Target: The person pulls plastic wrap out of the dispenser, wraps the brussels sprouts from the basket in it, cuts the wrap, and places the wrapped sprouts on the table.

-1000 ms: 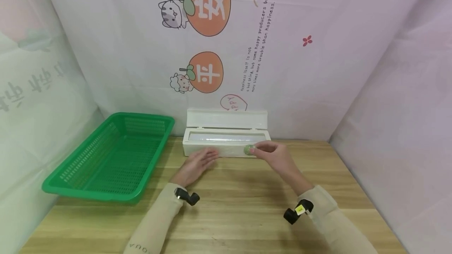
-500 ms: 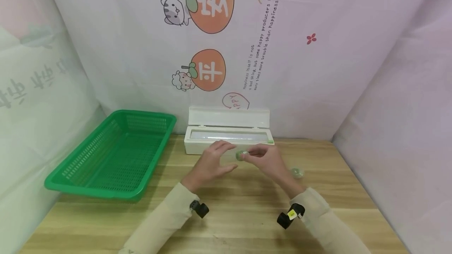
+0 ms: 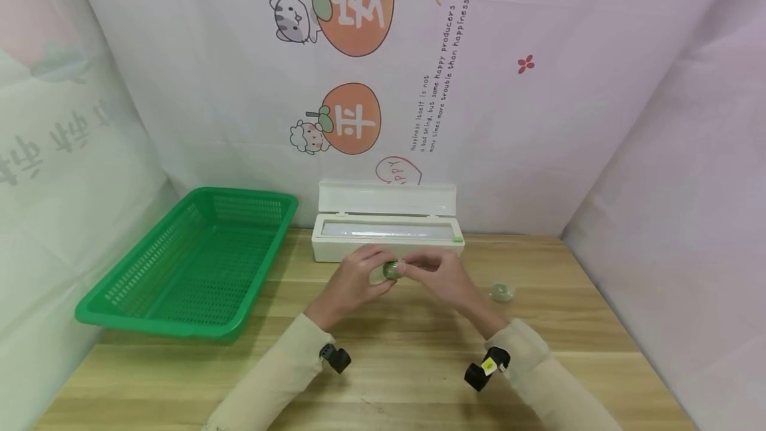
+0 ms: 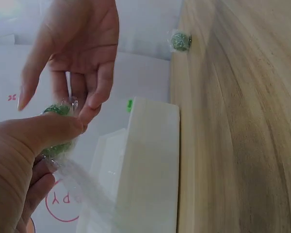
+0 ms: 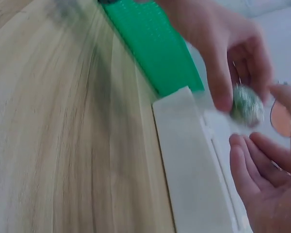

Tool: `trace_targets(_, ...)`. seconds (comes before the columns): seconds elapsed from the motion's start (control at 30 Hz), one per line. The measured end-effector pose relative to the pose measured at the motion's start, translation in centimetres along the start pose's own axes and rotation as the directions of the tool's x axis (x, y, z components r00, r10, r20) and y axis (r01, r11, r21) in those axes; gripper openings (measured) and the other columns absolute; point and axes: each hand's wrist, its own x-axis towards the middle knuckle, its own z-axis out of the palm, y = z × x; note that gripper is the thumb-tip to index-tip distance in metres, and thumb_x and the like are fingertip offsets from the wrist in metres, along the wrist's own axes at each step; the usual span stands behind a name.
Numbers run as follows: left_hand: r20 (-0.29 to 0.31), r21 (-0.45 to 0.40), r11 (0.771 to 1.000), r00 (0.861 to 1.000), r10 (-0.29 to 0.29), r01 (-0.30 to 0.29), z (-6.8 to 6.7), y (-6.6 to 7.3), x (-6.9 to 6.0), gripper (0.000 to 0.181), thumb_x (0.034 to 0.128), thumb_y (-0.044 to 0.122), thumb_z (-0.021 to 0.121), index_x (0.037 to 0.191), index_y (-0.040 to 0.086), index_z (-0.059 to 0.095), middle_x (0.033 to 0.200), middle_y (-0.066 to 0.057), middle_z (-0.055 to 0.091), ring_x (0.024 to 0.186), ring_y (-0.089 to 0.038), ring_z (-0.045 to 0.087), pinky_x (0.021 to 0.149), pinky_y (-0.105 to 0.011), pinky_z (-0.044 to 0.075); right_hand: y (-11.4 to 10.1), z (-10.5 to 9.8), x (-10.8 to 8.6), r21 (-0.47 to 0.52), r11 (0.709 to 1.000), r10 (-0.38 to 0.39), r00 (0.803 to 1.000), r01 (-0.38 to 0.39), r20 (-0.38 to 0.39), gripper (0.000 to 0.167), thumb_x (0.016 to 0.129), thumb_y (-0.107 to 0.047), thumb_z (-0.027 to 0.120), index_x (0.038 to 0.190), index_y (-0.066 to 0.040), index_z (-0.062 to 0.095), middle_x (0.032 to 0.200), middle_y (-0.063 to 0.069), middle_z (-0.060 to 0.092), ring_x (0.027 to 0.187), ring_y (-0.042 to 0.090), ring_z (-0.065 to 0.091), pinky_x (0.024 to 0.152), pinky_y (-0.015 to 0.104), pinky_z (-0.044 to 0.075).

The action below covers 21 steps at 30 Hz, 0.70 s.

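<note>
In front of the white box, my left hand [image 3: 353, 285] pinches a small green ball [image 3: 391, 270] wrapped in clear film. The left wrist view shows the thumb lying across the wrapped ball [image 4: 57, 149], with crinkled film around it. My right hand [image 3: 445, 278] is right beside the ball, its fingers loosely bent and holding nothing in the right wrist view; whether a fingertip touches the film is unclear. A second wrapped green ball [image 3: 501, 292] lies on the table to the right. Behind the hands stands a long white cling film dispenser [image 3: 341, 249], its lid [image 3: 385, 199] raised.
A green slotted plastic basket [image 3: 251, 285] stands on the left of the wooden table [image 3: 407, 378]. A small green slider [image 3: 457, 239] sits at the dispenser's right end. White printed cloth walls [image 3: 509, 151] close in the back and both sides.
The right hand brought the green ball leftward and toward the person from the dispenser's front. The left hand rose from the table to meet it and now pinches the ball; the right fingers have loosened.
</note>
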Motion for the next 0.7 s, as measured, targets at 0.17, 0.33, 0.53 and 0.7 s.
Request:
trace_targets(0.17, -0.017, -0.131, 0.99, 0.998, -0.055, 0.052, -0.9, -0.1, -0.6, 0.034, 0.0821, 0.009, 0.091, 0.114, 0.008, 0.077, 0.114, -0.005, 0.078, 0.11, -0.019, 0.073, 0.1, -0.034, 0.062, 1.2, -0.5, 0.4, 0.125, 0.991, 0.045, 0.995, -0.056, 0.091, 0.041, 0.104, -0.035, 0.069, 0.128, -0.001, 0.071, 0.124, 0.016, 0.076, 0.116, 0.028, 0.074, 0.101, 0.034, 0.062)
trace_targets(0.33, -0.067, -0.24, 0.97, 0.997, -0.049, 0.032, -2.0, 0.6, -0.5, 0.038, 0.0796, 0.009, 0.092, 0.114, 0.008, 0.077, 0.114, -0.006, 0.079, 0.106, -0.019, 0.074, 0.096, -0.035, 0.064, 2.3, -0.2, 1.0, 0.122, 0.98, 0.132, 0.975, -0.155, 0.177, 0.054, 0.106, -0.035, 0.065, 0.143, 0.003, 0.059, 0.139, 0.022, 0.068, 0.125, 0.031, 0.07, 0.112, 0.045, 0.055)
trace_targets(0.53, -0.119, -0.387, 0.922, 0.991, -0.063, 0.012, -3.3, 2.0, 0.3, 0.041, 0.0803, 0.002, 0.09, 0.118, 0.007, 0.075, 0.116, -0.008, 0.079, 0.106, -0.02, 0.075, 0.092, -0.038, 0.065, 3.2, 1.0, 1.3, 0.303, 0.925, 0.122, 0.934, -0.23, 0.335, 0.063, 0.11, -0.03, 0.056, 0.151, 0.015, 0.041, 0.148, 0.031, 0.058, 0.136, 0.035, 0.064, 0.122, 0.051, 0.044)
trace_targets(0.7, -0.148, -0.468, 0.884, 0.984, -0.102, 0.022, -3.9, 2.7, 0.7, 0.04, 0.0813, -0.001, 0.088, 0.119, 0.005, 0.075, 0.118, -0.011, 0.078, 0.109, -0.022, 0.074, 0.097, -0.036, 0.064, 4.1, 2.1, 1.3, 0.499, 0.828, 0.038, 0.914, -0.255, 0.403, 0.055, 0.112, -0.022, 0.05, 0.149, 0.017, 0.041, 0.141, 0.018, 0.067, 0.127, 0.02, 0.069, 0.122, 0.043, 0.046)
